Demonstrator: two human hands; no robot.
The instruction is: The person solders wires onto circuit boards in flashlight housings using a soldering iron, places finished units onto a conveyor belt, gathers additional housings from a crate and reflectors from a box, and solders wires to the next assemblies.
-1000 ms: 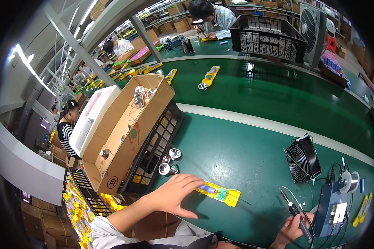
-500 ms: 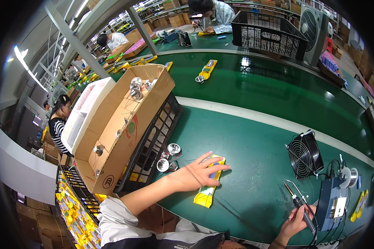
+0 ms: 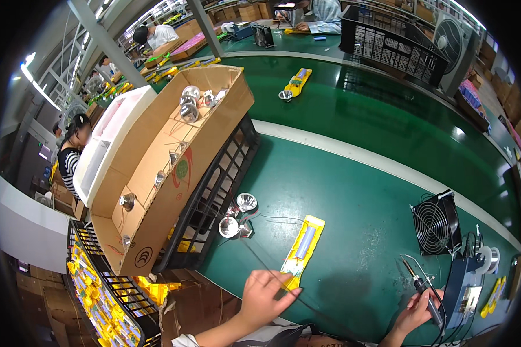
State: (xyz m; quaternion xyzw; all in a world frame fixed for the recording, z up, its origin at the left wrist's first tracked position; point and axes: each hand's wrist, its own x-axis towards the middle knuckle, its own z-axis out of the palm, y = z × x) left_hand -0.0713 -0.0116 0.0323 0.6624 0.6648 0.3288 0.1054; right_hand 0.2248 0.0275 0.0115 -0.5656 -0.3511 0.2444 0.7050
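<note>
A long yellow plastic torch casing (image 3: 311, 226) lies slantwise on the green bench, with a blue cylindrical cell (image 3: 305, 243) and a small circuit board near its lower end; thin wires run left from its upper part. My left hand (image 3: 267, 298) pinches that lower end between thumb and fingers, partly covering it. At the lower right my right hand (image 3: 418, 311) grips a soldering iron (image 3: 421, 286) by its dark handle, tip pointing up and left, away from the casing. Shiny lamp reflectors (image 3: 228, 227) with wires rest left of the casing.
A cardboard box (image 3: 156, 196) of reflectors sits on a black crate at left. Yellow casings fill another crate (image 3: 101, 309) below. On the right stand a small black fan (image 3: 436, 224), a soldering station (image 3: 456, 289) and a solder spool (image 3: 491, 260). Beyond runs a green conveyor (image 3: 376, 110).
My left hand has drawn back from the casing's middle to its lower end, uncovering the blue cell. The right hand still holds the soldering iron. The view has shifted slightly.
</note>
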